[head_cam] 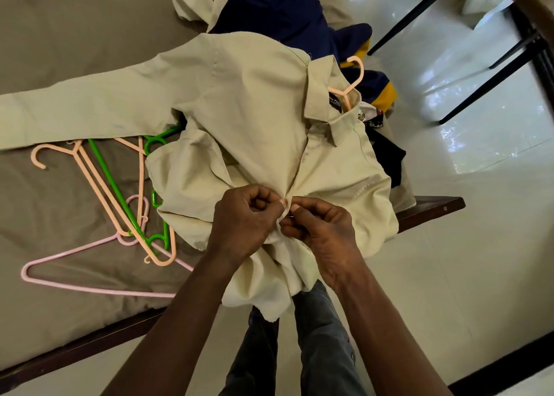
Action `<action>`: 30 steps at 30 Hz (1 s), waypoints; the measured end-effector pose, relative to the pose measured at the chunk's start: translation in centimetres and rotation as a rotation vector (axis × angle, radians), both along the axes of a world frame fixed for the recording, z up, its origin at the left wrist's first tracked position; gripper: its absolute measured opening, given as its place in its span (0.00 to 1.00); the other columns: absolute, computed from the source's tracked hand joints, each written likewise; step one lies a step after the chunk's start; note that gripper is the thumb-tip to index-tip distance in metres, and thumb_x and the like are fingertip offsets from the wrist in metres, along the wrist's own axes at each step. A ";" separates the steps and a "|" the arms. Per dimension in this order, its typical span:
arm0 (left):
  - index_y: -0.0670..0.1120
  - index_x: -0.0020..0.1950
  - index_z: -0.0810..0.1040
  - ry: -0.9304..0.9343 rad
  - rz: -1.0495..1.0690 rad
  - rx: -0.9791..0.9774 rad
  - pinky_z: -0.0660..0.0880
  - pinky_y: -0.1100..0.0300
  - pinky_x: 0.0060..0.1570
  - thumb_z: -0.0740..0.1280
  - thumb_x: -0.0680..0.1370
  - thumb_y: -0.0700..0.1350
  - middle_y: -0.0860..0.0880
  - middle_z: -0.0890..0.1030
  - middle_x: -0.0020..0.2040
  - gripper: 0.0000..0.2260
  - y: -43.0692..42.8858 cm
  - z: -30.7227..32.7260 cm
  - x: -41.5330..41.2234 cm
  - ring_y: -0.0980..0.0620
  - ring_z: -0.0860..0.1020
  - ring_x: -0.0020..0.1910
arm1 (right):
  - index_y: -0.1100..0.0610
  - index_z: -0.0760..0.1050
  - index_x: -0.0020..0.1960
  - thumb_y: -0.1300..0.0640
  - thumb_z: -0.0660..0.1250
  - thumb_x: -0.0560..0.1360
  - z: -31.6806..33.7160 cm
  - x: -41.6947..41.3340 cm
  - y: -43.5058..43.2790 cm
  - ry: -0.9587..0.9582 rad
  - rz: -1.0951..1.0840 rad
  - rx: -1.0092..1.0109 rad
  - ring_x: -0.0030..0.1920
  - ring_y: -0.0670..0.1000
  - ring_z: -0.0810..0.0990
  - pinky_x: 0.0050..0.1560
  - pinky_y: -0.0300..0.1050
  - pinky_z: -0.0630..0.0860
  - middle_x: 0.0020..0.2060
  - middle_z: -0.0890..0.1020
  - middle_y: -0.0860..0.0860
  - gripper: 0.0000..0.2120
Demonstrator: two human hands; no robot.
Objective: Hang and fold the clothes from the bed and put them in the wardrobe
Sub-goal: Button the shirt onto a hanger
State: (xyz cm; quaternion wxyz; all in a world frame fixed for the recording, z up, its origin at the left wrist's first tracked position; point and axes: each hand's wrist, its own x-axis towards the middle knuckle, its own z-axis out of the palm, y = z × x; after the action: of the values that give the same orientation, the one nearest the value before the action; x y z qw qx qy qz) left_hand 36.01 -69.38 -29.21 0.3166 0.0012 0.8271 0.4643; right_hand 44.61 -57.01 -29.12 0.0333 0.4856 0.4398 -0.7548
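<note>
**One cream shirt on the bed, both hands on it**

One cream shirt [254, 95] lay at the bed's [60, 35] near edge, with one peach hanger [356, 68] in its collar. The left hand [242, 218] and right hand [317, 230] each pinched its front placket. Loose on the bed beside it: one pink hanger [90, 287], one green hanger [153, 199], and two peach hangers [93, 177] I think.

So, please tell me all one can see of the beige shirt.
The beige shirt is long-sleeved and collared, of plain woven-looking cloth, creased. It lies front up on the bed and other clothes, hem hanging over the edge. One sleeve stretches flat. A peach hanger sits inside, hook out of the collar near a black label. The left hand and right hand pinch its front opening.
</note>
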 end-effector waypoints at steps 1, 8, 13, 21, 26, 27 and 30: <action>0.51 0.41 0.86 -0.020 0.007 0.008 0.82 0.54 0.44 0.76 0.76 0.47 0.53 0.85 0.34 0.04 0.0 0.0 -0.1 0.56 0.83 0.35 | 0.66 0.84 0.53 0.67 0.72 0.77 0.0 -0.1 0.1 0.001 0.012 0.000 0.41 0.56 0.86 0.46 0.46 0.85 0.43 0.86 0.65 0.06; 0.49 0.44 0.88 -0.120 -0.016 0.126 0.81 0.56 0.44 0.75 0.77 0.49 0.52 0.86 0.35 0.05 -0.7 0.0 -0.6 0.56 0.84 0.37 | 0.66 0.84 0.51 0.64 0.75 0.76 -0.1 -0.6 0.5 -0.007 0.108 0.103 0.40 0.54 0.86 0.45 0.44 0.84 0.41 0.87 0.61 0.06; 0.50 0.46 0.86 -0.001 -0.020 0.083 0.80 0.60 0.42 0.74 0.79 0.47 0.55 0.85 0.36 0.04 -0.9 -0.8 -0.4 0.57 0.83 0.37 | 0.64 0.84 0.50 0.63 0.74 0.77 -0.2 -1.3 0.2 -0.026 0.169 0.206 0.37 0.52 0.85 0.46 0.45 0.84 0.39 0.87 0.58 0.04; 0.52 0.48 0.83 0.064 -0.033 0.080 0.78 0.65 0.46 0.71 0.81 0.49 0.57 0.85 0.42 0.03 -1.5 -1.8 -0.5 0.59 0.82 0.44 | 0.60 0.85 0.54 0.60 0.72 0.79 0.0 -1.4 -0.1 0.044 0.183 0.173 0.49 0.52 0.85 0.57 0.51 0.82 0.47 0.87 0.57 0.05; 0.51 0.62 0.80 0.434 -0.393 -0.205 0.76 0.53 0.53 0.67 0.75 0.47 0.53 0.80 0.57 0.15 -3.6 -3.6 -0.3 0.51 0.77 0.56 | 0.46 0.80 0.54 0.49 0.79 0.72 -1.0 0.7 -0.2 -0.135 0.675 0.698 0.48 0.38 0.81 0.45 0.28 0.73 0.45 0.84 0.41 0.13; 0.51 0.63 0.80 0.519 -0.479 -0.309 0.75 0.50 0.51 0.68 0.74 0.47 0.50 0.79 0.57 0.18 -3.8 -3.9 -0.3 0.47 0.77 0.55 | 0.46 0.80 0.52 0.50 0.79 0.72 -1.2 1.2 -0.5 -0.175 0.718 0.742 0.46 0.37 0.80 0.42 0.28 0.72 0.42 0.83 0.40 0.12; 0.48 0.59 0.81 0.723 -0.547 -0.475 0.71 0.49 0.44 0.72 0.72 0.44 0.45 0.78 0.54 0.15 -3.7 -4.7 -0.4 0.42 0.76 0.50 | 0.47 0.81 0.49 0.53 0.76 0.74 -2.1 2.8 -1.1 -0.220 0.756 0.865 0.44 0.42 0.79 0.46 0.40 0.74 0.40 0.81 0.41 0.05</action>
State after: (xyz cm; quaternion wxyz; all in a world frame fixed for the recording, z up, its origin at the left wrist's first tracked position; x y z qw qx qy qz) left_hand 35.56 -73.09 -33.94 0.1118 0.3061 0.9359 0.1334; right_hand 47.45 -58.12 -31.17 0.1442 0.3400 0.8447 -0.3874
